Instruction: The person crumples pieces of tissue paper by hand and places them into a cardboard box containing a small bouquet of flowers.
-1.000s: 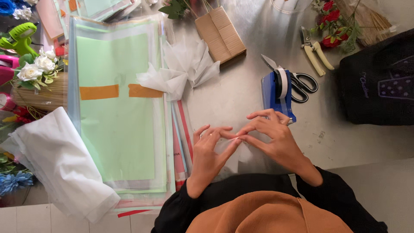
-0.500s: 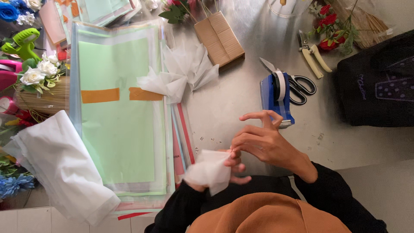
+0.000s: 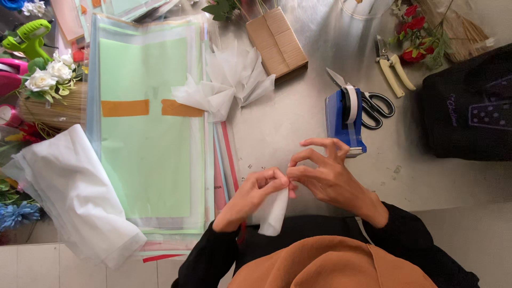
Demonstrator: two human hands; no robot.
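My left hand [image 3: 252, 196] and my right hand [image 3: 325, 178] meet just above the table's near edge, both pinching the top of a small folded piece of white tissue paper [image 3: 273, 213]. The paper hangs down between the hands, toward my body. My right hand's other fingers are spread and lifted. A blue tape dispenser [image 3: 346, 118] stands just beyond my right hand.
A stack of green and clear wrapping sheets [image 3: 149, 128] lies at left, with gathered white tissue bundles [image 3: 226, 85] behind it. Black-handled scissors [image 3: 373, 104], pruning shears [image 3: 392, 66], a cardboard box [image 3: 277, 42], red flowers [image 3: 418, 37], a black bag [image 3: 469, 106] and a white paper roll [image 3: 69, 192] surround the work spot.
The hands were flat on the table pressing the paper; they have lifted it, folded it smaller, and now pinch its top edge together.
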